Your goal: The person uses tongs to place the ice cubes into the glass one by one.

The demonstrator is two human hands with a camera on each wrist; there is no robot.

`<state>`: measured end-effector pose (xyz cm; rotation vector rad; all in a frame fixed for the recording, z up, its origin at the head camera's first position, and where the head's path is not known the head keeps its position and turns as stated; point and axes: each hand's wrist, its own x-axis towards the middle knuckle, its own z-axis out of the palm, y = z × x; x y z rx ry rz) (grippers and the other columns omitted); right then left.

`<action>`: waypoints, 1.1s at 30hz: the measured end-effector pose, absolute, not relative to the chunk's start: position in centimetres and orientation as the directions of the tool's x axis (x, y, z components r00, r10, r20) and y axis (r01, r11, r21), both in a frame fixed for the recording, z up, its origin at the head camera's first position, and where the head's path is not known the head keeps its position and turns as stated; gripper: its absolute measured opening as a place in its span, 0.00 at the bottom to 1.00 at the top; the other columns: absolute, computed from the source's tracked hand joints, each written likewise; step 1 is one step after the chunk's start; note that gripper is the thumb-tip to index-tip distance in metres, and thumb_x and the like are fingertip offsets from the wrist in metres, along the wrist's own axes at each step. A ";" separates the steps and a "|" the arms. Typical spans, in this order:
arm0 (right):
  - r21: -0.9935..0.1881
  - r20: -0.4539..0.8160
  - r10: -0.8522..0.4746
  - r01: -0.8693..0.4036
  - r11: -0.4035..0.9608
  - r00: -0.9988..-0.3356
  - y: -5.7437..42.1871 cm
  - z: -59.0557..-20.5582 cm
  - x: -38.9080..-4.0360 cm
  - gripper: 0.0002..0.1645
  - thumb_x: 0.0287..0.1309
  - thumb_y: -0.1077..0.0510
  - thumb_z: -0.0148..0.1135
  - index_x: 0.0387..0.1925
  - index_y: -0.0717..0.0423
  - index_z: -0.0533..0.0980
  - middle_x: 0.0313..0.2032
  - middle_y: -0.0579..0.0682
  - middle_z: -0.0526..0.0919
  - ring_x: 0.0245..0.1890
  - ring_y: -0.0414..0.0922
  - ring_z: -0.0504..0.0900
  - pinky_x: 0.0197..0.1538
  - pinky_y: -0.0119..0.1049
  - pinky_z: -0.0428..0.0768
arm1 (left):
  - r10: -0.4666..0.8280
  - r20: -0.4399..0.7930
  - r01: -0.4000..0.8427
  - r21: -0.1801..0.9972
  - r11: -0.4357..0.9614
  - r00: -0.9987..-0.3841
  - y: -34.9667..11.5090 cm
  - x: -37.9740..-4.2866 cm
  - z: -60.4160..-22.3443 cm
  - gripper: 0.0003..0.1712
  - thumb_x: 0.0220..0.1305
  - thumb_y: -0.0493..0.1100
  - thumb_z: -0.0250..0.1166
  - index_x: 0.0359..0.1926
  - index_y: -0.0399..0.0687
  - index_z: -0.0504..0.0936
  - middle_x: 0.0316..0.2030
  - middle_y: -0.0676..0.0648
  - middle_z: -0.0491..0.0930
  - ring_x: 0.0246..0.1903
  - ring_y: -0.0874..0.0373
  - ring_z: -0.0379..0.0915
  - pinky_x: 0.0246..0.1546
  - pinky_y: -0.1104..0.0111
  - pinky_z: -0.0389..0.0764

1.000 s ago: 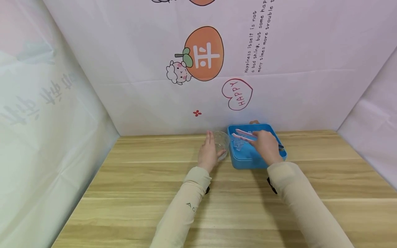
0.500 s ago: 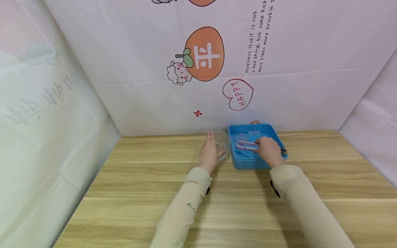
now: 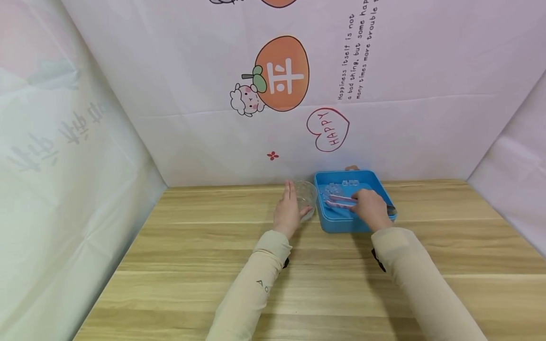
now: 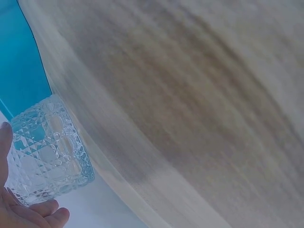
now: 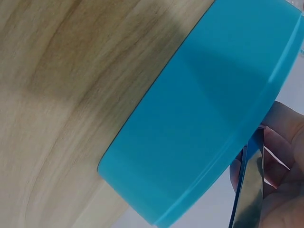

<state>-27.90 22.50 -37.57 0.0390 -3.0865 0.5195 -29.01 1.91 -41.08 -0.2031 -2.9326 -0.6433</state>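
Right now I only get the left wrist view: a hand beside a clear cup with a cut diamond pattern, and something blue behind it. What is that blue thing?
Observer: It's a blue, square-cornered, plastic-looking box, open at the top, with small clear cubes inside.

Visitor: Oh! And is anything going on over there, out of my sight?

Observer: Yes, the head view shows the right hand holding shiny, metallic-looking tongs with pink prongs, which are over the box, near the cubes.
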 end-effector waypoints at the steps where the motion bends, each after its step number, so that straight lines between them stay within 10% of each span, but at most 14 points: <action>1: -0.326 0.015 -0.023 -0.026 0.945 -1.000 22.5 -37.6 -27.9 0.22 0.57 0.60 0.65 0.52 0.69 0.77 0.51 0.68 0.80 0.49 0.63 0.80 0.47 0.54 0.81 | 0.104 0.162 0.162 0.408 0.898 -0.981 1.9 -29.0 -41.1 0.53 0.61 0.59 0.62 0.75 0.39 0.44 0.76 0.43 0.46 0.65 0.47 0.66 0.60 0.60 0.74; 33: -0.339 -0.024 -0.052 -0.041 0.940 -0.998 22.5 -37.8 -28.2 0.19 0.58 0.62 0.63 0.49 0.70 0.79 0.48 0.68 0.82 0.46 0.62 0.80 0.48 0.57 0.80 | 0.099 0.186 0.168 0.406 0.898 -0.978 2.0 -29.2 -41.5 0.53 0.61 0.59 0.63 0.75 0.39 0.44 0.75 0.42 0.46 0.64 0.47 0.67 0.61 0.60 0.73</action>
